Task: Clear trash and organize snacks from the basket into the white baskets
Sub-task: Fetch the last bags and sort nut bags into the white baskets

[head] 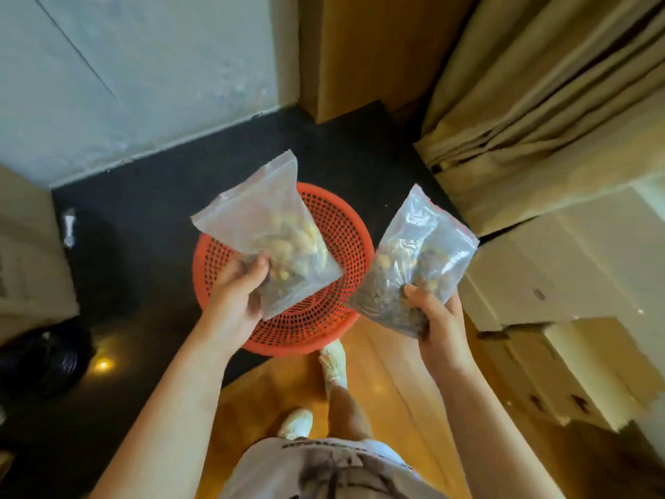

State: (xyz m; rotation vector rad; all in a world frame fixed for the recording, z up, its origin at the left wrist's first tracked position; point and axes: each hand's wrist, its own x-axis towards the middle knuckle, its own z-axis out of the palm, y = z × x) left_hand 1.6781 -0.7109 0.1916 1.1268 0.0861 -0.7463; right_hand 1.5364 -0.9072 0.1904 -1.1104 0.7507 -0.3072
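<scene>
A round red mesh basket [338,232] sits on the dark floor in front of my feet. Over it, my left hand [235,293] grips the bottom of a clear zip bag of yellowish snacks [266,217], which points up and away. To the right of the basket, my right hand [437,318] grips the lower end of a second clear zip bag of mixed dark and yellow snacks [421,246]. What lies inside the basket is mostly hidden behind the left bag. No white basket is in view.
Stacked cardboard boxes [561,279] stand close on the right, under beige curtains [539,102]. A pale wall [126,84] runs behind the basket. A black bag [43,358] lies at the lower left beside a beige box [28,253]. My feet stand on wooden flooring [388,376].
</scene>
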